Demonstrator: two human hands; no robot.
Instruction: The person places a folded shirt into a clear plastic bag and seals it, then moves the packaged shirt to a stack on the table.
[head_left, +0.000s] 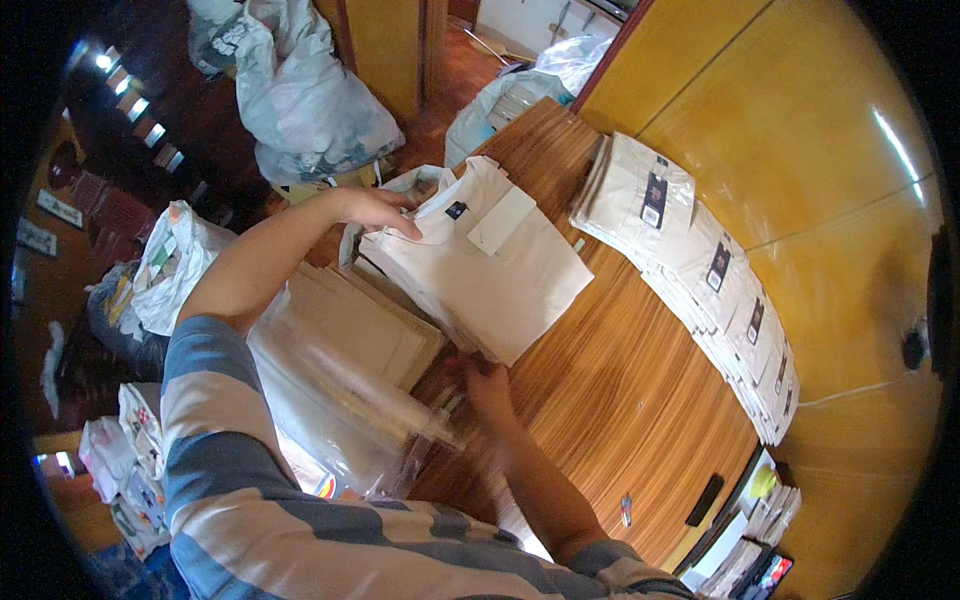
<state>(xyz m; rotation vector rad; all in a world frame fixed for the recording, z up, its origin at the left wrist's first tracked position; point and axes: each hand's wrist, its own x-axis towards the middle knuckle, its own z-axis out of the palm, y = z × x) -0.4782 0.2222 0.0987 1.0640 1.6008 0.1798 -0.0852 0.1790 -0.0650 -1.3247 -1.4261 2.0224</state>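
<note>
Head view: shirt (500, 290) on table (650, 420); L hand (378, 210) grips its far L corner, R hand (487, 388) by near corner, blurred, can't tell if gripping. Prob. light, soft, floppy; support opp. edges.

A brown, wood-grained worktop (620, 370) spreads to the right of the left fingers (408, 227). Well to their right, a glossy yellow-brown panelled wall (760, 130) bears a white streak of light (898, 155). Beyond them are a yellow-brown upright panel (380, 50) and reddish-brown floor (428, 122); bright light patches (138, 106) line up far left.
</note>
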